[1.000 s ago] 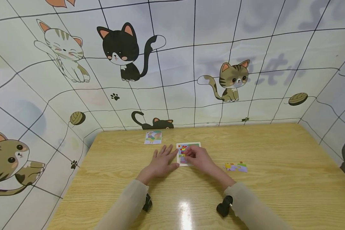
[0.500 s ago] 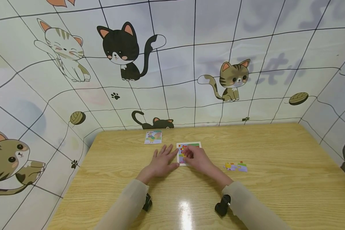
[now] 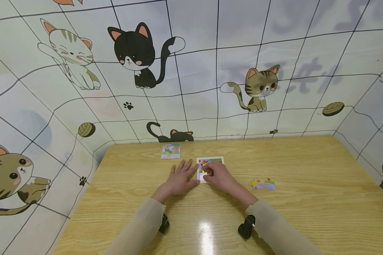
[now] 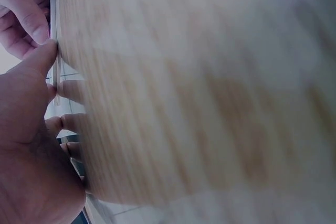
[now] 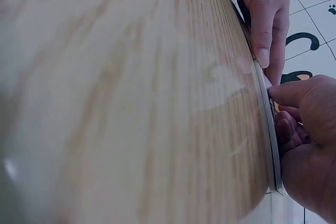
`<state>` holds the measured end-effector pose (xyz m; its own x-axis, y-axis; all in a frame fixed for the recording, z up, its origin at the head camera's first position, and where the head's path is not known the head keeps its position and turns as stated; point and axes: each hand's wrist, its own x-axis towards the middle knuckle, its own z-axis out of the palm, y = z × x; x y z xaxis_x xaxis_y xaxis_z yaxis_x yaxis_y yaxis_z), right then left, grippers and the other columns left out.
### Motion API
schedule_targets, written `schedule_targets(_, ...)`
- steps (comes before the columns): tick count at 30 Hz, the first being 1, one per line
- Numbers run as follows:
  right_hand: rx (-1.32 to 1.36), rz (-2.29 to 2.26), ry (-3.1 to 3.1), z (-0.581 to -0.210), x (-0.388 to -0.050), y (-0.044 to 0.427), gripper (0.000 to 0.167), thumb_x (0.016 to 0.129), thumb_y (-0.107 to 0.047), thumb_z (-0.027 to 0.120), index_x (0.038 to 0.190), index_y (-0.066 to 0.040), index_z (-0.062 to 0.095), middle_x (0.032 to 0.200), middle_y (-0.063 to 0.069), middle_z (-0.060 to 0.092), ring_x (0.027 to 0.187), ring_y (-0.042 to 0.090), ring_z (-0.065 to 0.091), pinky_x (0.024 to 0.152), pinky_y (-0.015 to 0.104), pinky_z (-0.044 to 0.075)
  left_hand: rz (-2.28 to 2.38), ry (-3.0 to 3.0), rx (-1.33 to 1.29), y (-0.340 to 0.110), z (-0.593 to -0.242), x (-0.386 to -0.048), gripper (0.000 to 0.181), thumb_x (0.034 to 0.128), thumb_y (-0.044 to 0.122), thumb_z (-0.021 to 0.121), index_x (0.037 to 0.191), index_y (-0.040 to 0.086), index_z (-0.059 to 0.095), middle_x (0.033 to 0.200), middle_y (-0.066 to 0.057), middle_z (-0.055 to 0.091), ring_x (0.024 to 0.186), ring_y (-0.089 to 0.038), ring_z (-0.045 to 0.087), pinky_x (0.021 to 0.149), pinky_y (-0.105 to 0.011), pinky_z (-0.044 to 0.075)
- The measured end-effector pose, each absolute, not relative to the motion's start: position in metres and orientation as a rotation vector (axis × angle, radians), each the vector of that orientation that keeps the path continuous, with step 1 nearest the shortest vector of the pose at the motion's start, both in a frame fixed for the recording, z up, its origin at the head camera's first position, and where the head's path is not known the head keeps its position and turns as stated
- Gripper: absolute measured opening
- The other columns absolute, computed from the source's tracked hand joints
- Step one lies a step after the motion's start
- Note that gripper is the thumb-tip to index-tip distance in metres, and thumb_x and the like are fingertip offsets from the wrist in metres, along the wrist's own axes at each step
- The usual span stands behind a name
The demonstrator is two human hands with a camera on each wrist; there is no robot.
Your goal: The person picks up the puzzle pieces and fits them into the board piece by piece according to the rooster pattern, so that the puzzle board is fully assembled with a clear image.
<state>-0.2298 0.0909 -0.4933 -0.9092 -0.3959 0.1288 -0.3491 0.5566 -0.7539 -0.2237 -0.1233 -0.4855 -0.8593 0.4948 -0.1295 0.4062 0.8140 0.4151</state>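
Observation:
A small jigsaw puzzle [image 3: 210, 158] with a white border and a bright bird picture lies on the table in the head view. My left hand [image 3: 179, 180] rests flat beside it, fingers spread, with thumb and index finger at its left edge. My right hand [image 3: 219, 176] is over the puzzle, its thumb and curled fingers pinching a puzzle piece [image 5: 266, 81] at the lower left part; most of that piece is hidden. In the left wrist view the thumb [image 4: 44, 56] touches the board's edge. Loose puzzle pieces [image 3: 269, 185] lie to the right of my right hand.
A square picture card [image 3: 170, 151] lies at the back left of the wooden table [image 3: 306, 198]. Behind the table stands a wall covering [image 3: 198, 81] printed with cartoon cats. A black wrist camera [image 3: 246, 226] sits at my right sleeve.
My right hand has shifted very slightly at the puzzle, and the lower left part under its fingertips looks paler now. The left hand stays in place.

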Motion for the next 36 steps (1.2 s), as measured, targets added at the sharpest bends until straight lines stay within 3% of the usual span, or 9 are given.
schedule_targets(12, -0.672, -1.191, 2.746, -0.4914, -0.2313, 0.0907, 0.021, 0.09, -0.003, 0.076, 0.109, 0.004, 0.073, 0.093, 0.002, 0.059, 0.08, 0.013, 0.053, 0.071, 0.028, 0.048, 0.545, 2.768, 0.7, -0.1222, -0.4843, -0.2239, 0.064, 0.106, 0.044, 0.052, 0.161, 0.016, 0.036, 0.169, -0.014, 0.019, 0.155, -0.041, 0.009, 0.117, -0.07, 0.007)
schedule_targets(21, -0.905, -0.925, 2.795, -0.4873, -0.2323, 0.094, 0.016, 0.096, -0.006, 0.071, 0.108, 0.003, 0.076, 0.092, 0.003, 0.057, 0.077, 0.013, 0.048, 0.068, 0.028, 0.045, 0.543, 2.762, 0.706, -0.1231, -0.4872, -0.225, 0.065, 0.1061, 0.044, 0.052, 0.161, 0.015, 0.035, 0.169, -0.014, 0.018, 0.155, -0.041, 0.008, 0.117, -0.07, 0.007)
schedule_targets(36, -0.92, -1.067, 2.713, -0.4893, -0.2391, 0.0997, 0.022, 0.092, -0.003, 0.072, 0.112, 0.005, 0.076, 0.09, 0.0, 0.061, 0.076, 0.009, 0.051, 0.067, 0.025, 0.047, 0.542, 2.762, 0.696, -0.1223, -0.4825, -0.2233, 0.064, 0.106, 0.043, 0.052, 0.161, 0.016, 0.036, 0.169, -0.014, 0.018, 0.155, -0.041, 0.008, 0.117, -0.069, 0.007)
